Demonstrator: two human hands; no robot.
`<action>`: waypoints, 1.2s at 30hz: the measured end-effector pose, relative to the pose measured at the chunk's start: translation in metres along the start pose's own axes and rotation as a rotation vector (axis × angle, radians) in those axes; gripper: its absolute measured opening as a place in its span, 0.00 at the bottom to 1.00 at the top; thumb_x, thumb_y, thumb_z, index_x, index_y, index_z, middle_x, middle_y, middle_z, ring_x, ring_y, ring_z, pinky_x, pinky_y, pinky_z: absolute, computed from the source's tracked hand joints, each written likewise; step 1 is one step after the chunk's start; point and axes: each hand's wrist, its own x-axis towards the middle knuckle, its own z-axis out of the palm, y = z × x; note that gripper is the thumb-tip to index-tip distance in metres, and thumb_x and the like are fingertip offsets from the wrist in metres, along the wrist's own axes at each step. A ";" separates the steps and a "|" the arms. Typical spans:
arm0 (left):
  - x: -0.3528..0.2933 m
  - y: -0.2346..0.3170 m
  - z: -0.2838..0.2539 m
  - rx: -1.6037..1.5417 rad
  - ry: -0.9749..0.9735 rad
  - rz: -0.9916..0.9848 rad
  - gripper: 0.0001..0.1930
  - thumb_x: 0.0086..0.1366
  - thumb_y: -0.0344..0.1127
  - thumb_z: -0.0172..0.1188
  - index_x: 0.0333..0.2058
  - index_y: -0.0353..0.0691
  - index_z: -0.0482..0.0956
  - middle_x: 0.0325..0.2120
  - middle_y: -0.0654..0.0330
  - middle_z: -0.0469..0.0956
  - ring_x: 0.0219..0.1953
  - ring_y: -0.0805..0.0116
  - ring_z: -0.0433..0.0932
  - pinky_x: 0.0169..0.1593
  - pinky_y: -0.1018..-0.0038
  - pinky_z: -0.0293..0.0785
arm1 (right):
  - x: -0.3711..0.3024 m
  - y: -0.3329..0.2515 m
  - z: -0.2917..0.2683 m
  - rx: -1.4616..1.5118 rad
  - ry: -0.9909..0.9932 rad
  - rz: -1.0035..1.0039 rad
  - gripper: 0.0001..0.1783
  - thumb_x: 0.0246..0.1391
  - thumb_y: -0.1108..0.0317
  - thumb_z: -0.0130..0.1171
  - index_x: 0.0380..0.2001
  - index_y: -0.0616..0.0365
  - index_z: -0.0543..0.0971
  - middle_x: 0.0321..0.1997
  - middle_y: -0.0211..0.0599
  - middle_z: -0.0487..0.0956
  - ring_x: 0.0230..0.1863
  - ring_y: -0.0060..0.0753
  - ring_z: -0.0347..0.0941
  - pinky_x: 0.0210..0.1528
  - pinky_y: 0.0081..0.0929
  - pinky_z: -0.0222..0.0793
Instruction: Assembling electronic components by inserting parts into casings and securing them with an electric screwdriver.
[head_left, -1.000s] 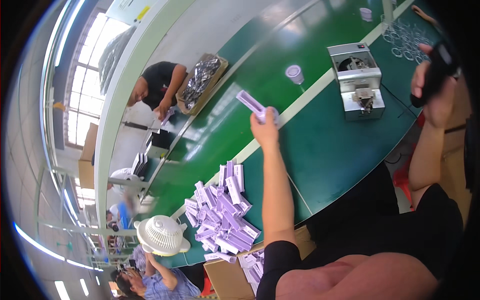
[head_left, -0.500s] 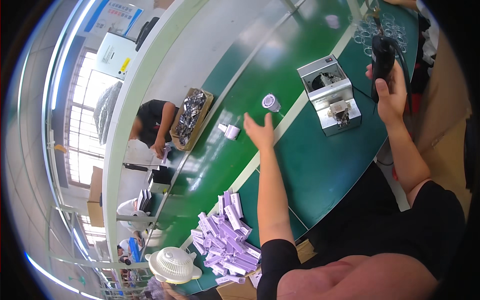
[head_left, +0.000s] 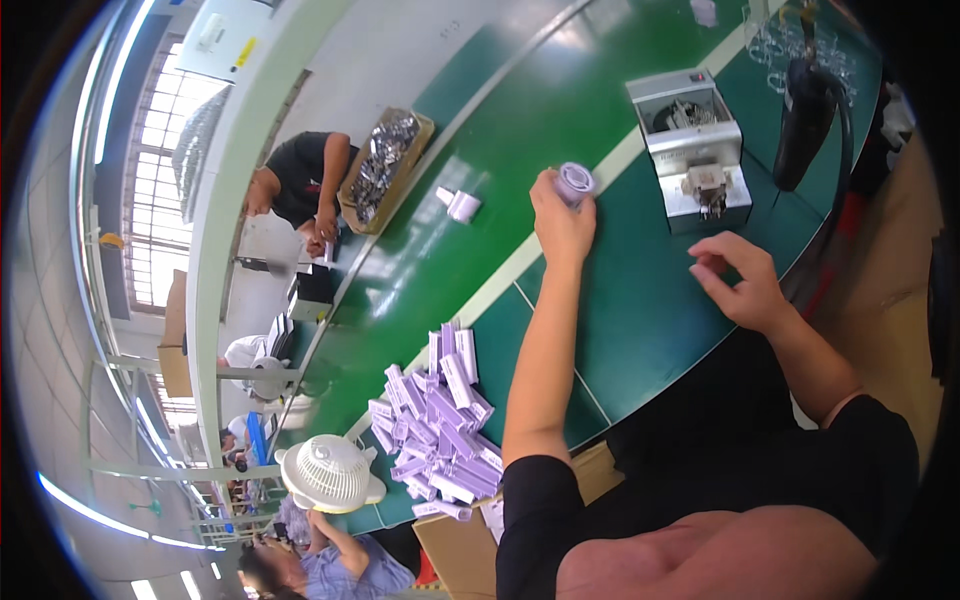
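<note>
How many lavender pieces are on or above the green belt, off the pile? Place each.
3: one piece in the left hand, a second left of it on the belt, a third at the picture's top edge. Others may be hidden.

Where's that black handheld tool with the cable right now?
In the head view, the black tool hangs toward the upper right, beside the silver machine on its right and near the clear rings; the right hand isn't holding it.

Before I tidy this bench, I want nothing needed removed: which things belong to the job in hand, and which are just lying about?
Likely the job's:
- Round part, in the left hand
- Black tool, hanging
- Silver machine
- Purple handles

Probably just about:
- Fan
- Far box
</note>
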 end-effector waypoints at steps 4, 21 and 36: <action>-0.060 0.024 -0.048 0.086 -0.134 0.193 0.32 0.55 0.30 0.73 0.58 0.41 0.71 0.55 0.45 0.70 0.52 0.42 0.78 0.51 0.57 0.80 | 0.010 -0.006 0.028 -0.009 -0.189 0.077 0.20 0.54 0.73 0.69 0.51 0.59 0.80 0.48 0.40 0.79 0.48 0.38 0.79 0.50 0.30 0.75; -0.186 -0.057 -0.253 1.059 -0.148 -0.350 0.32 0.52 0.52 0.77 0.51 0.39 0.83 0.41 0.43 0.82 0.47 0.41 0.80 0.51 0.52 0.75 | 0.009 0.009 0.060 0.002 -0.251 -0.044 0.16 0.52 0.69 0.72 0.43 0.57 0.79 0.56 0.41 0.78 0.58 0.48 0.72 0.58 0.39 0.72; -0.180 0.001 -0.156 -1.181 0.066 -0.747 0.25 0.69 0.25 0.58 0.64 0.39 0.66 0.60 0.43 0.75 0.60 0.47 0.78 0.64 0.50 0.75 | 0.006 0.006 0.073 -0.035 -0.178 -0.117 0.05 0.50 0.68 0.73 0.32 0.49 0.88 0.42 0.29 0.77 0.47 0.38 0.73 0.53 0.36 0.69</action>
